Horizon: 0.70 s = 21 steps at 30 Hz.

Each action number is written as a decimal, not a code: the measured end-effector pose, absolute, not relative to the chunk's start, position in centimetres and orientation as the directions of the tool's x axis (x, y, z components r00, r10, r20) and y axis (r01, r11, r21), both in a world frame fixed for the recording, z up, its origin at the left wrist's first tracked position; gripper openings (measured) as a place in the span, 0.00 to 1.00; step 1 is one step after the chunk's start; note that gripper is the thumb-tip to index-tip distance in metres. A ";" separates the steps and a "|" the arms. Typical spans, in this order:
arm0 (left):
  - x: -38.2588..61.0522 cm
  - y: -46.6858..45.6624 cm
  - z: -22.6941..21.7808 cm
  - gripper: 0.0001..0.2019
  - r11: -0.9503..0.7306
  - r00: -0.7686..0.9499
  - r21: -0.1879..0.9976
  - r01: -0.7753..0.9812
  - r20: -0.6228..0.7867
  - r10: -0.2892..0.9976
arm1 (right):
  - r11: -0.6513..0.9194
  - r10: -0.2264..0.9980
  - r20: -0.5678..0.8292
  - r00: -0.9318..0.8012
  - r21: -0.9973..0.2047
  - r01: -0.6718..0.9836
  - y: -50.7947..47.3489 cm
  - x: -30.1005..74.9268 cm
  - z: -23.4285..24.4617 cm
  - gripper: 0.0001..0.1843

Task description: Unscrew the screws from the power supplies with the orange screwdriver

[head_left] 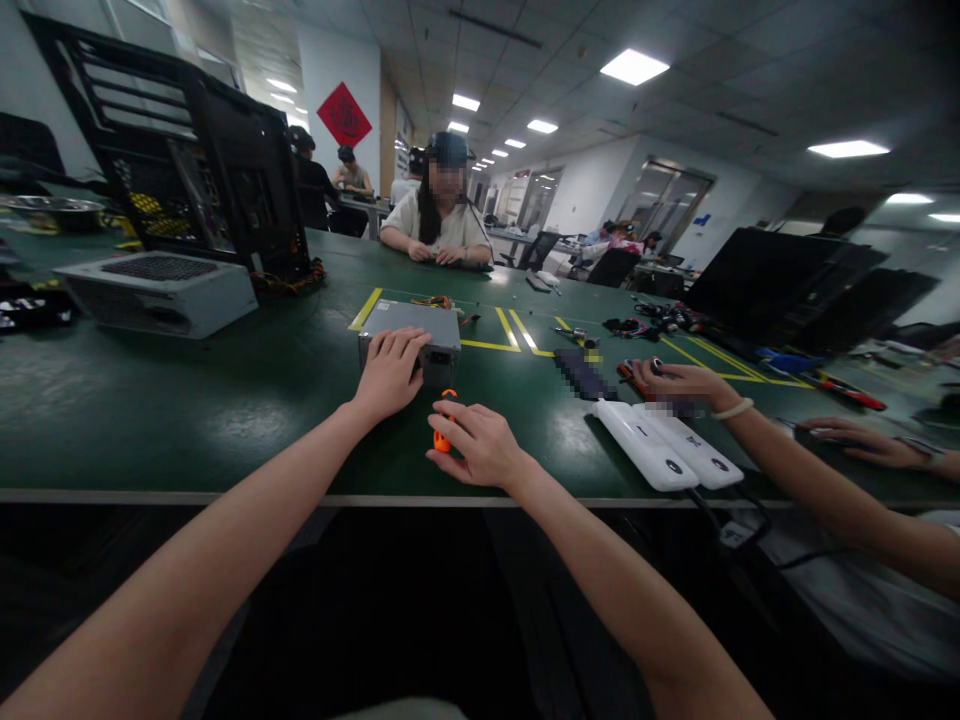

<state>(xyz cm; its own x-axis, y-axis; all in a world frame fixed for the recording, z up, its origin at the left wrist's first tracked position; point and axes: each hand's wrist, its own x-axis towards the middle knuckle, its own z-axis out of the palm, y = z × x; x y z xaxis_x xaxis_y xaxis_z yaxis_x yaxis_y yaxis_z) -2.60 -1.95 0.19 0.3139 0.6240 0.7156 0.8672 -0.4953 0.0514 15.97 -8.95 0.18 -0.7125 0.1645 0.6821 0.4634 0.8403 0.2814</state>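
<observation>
A grey metal power supply box (416,325) lies on the green table (187,400) in front of me. My left hand (390,372) rests on its near left corner with the fingers curled over the top edge. Just to the right, my right hand (480,442) is closed round an orange-handled screwdriver (444,432), held upright close to the box's front face. The tool's tip is hidden behind the handle and my fingers.
A black computer case (187,150) and a second grey box (161,290) stand at the left. A co-worker's arms (787,440) reach in from the right beside two white devices (667,450). Yellow tape lines, tools and cables lie further back. Another person sits opposite.
</observation>
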 end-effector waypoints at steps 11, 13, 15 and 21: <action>-2.6 -1.9 0.2 0.23 -0.492 0.308 0.053 0.869 0.720 0.622 | 0.839 0.176 0.668 -0.723 0.282 0.465 -9.0 16.0 0.1 0.18; -2.6 -1.9 0.1 0.23 -0.491 0.311 0.046 0.870 0.723 0.617 | 0.823 0.164 0.654 -0.738 0.322 0.467 -9.0 15.9 0.1 0.18; -2.6 -1.9 0.1 0.23 -0.493 0.313 0.041 0.869 0.726 0.613 | 0.826 0.156 0.674 -0.722 0.312 0.469 -8.9 15.9 0.1 0.17; -2.6 -1.9 0.1 0.24 -0.500 0.318 0.045 0.865 0.722 0.615 | 0.866 0.172 0.742 -0.647 0.200 0.459 -8.8 16.0 -0.1 0.19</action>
<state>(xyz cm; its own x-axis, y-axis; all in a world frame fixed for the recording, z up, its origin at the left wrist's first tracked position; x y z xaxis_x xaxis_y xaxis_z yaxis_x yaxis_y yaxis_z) -2.63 -1.86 0.13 0.3179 0.6147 0.7219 0.8650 -0.4998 0.0447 15.98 -8.76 -0.06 -0.6474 0.1723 0.7424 0.4592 0.8656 0.1995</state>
